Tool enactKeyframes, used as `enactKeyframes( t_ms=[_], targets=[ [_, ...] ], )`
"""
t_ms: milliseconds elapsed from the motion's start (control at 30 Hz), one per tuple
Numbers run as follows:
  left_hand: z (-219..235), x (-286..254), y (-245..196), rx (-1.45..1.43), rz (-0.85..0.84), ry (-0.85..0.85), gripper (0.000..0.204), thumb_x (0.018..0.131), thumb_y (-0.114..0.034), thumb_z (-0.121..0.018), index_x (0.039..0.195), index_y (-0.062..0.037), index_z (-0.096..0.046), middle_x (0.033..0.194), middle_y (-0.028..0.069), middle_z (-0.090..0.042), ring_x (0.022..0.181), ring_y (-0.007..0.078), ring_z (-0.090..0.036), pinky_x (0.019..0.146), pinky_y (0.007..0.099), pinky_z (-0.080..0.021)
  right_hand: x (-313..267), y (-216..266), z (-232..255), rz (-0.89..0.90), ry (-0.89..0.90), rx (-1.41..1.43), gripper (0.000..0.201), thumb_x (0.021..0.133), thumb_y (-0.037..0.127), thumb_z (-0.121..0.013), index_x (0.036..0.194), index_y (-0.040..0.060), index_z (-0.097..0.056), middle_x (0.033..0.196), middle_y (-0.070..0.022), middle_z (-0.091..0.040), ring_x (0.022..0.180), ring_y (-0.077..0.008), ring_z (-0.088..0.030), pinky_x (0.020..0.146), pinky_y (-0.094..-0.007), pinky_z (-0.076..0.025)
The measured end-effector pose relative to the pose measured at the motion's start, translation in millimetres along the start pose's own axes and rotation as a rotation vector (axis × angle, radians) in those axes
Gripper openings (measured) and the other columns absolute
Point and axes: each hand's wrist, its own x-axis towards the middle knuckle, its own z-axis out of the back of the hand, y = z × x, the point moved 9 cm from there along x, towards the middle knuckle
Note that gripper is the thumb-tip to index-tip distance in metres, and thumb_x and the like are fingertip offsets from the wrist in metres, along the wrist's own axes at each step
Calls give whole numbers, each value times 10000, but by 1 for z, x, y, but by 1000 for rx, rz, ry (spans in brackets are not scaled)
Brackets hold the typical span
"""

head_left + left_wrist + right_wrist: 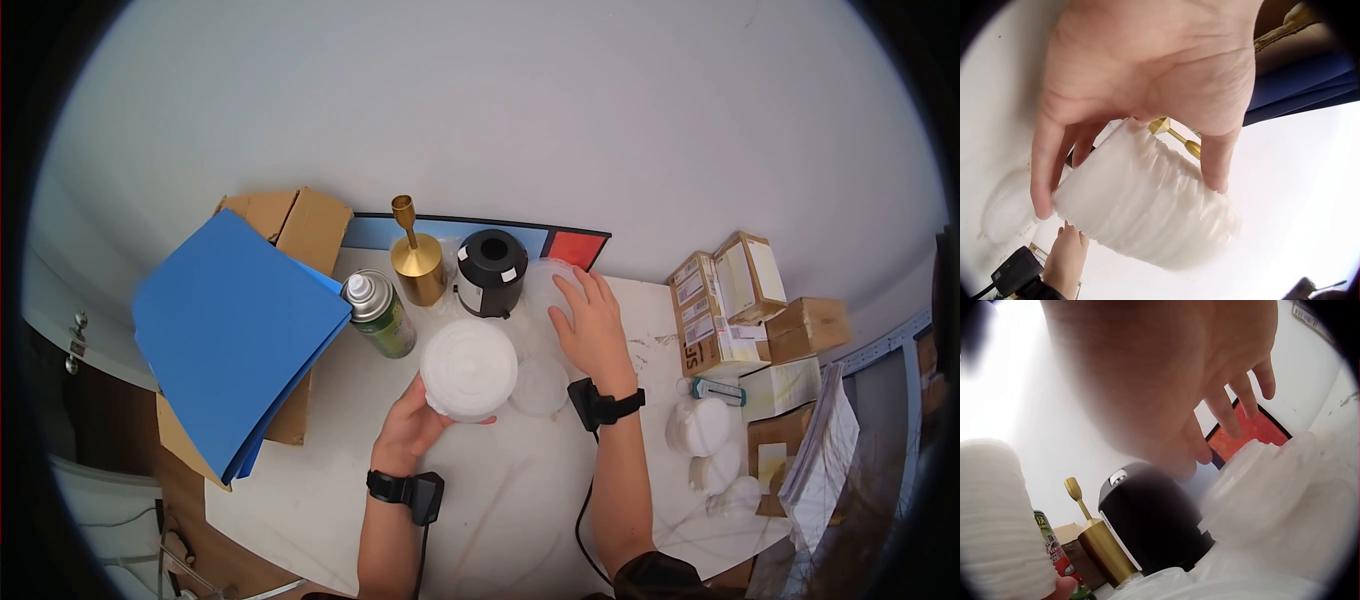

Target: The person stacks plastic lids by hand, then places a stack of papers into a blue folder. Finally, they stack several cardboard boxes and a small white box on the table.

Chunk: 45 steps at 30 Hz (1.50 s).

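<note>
My left hand point(408, 428) grips a thick stack of white, round plastic lids point(468, 368) over the table's middle, thumb on one side and fingers on the other. The stack's many thin, uneven edges show in the left wrist view. To its right, my right hand point(594, 335) reaches over a cluster of translucent round plastic pieces point(1266, 494), with its fingers spread and slightly bent and nothing gripped. Another translucent round piece point(540, 388) lies on the table between the hands.
Behind the hands stand a spray can point(380, 315), a gold candlestick point(420, 268) and a black cylinder point(491, 272). Blue folders point(235, 340) lean on cardboard boxes at left. At right are small cartons point(715, 310), more white round stacks point(698, 428) and papers point(820, 455).
</note>
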Motion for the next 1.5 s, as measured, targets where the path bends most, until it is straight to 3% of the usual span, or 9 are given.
enactKeyframes(
  t_ms=[267,400,500,600,900,1100,1200,1400,1500],
  targets=[
    [3,3,1,-7,-9,-3,867,1007,-532,-591,1650,-128,-173,1637,145,-374,1446,404,-464,1048,691,-491,-54,0,18,-86,183,20,333,885,219,-746,1178,62,-728,1411,-225,-593,1375,-465,-472,1143,-534,-392],
    [2,5,6,-7,7,-14,900,989,-530,-620,1650,-118,-169,1634,146,-375,1446,394,-467,1040,684,-502,-67,-8,47,-127,257,232,277,874,198,-748,1102,40,-745,1292,-191,-675,1256,-382,-596,1050,-447,-489],
    [1,5,9,5,23,-28,944,965,-529,-657,1648,-102,-164,1628,152,-379,1443,385,-473,1038,672,-511,-65,-39,59,-422,168,87,275,873,219,-754,1074,31,-756,1182,-175,-719,1133,-363,-657,953,-440,-536],
    [-1,8,6,23,21,-26,984,943,-528,-690,1647,-91,-161,1625,158,-380,1444,377,-474,1040,658,-517,-71,-61,38,-538,249,-31,290,876,247,-756,1063,25,-760,1086,-171,-736,1056,-372,-670,894,-468,-546],
    [0,6,7,24,38,-52,1019,918,-536,-716,1646,-90,-161,1623,158,-380,1437,375,-482,1032,646,-525,-54,-51,8,-435,133,167,309,892,281,-719,1015,1,-766,990,-220,-738,947,-384,-697,869,-438,-542],
    [1,5,5,16,39,-50,1004,921,-525,-714,1643,-90,-168,1626,157,-377,1442,375,-476,1034,654,-518,-29,-42,-6,-519,201,194,225,884,217,-734,971,11,-757,1003,-208,-737,963,-393,-693,856,-454,-549],
    [0,3,4,18,34,-52,983,933,-521,-701,1641,-90,-173,1627,155,-376,1445,373,-473,1040,657,-512,-27,-35,-12,-414,123,182,195,882,187,-732,935,0,-742,962,-208,-739,944,-380,-702,846,-448,-548],
    [4,3,5,35,29,-66,930,968,-526,-656,1640,-90,-182,1627,145,-378,1447,364,-472,1047,649,-509,-28,-49,-12,-440,30,399,207,875,192,-743,964,6,-739,1014,-195,-736,970,-390,-690,860,-444,-540],
    [4,4,5,31,18,-67,916,978,-528,-643,1639,-91,-185,1627,140,-378,1450,359,-469,1048,644,-511,-28,-49,-5,-429,24,310,230,868,212,-757,988,16,-746,1073,-192,-726,1031,-394,-667,904,-445,-530]
  ],
)
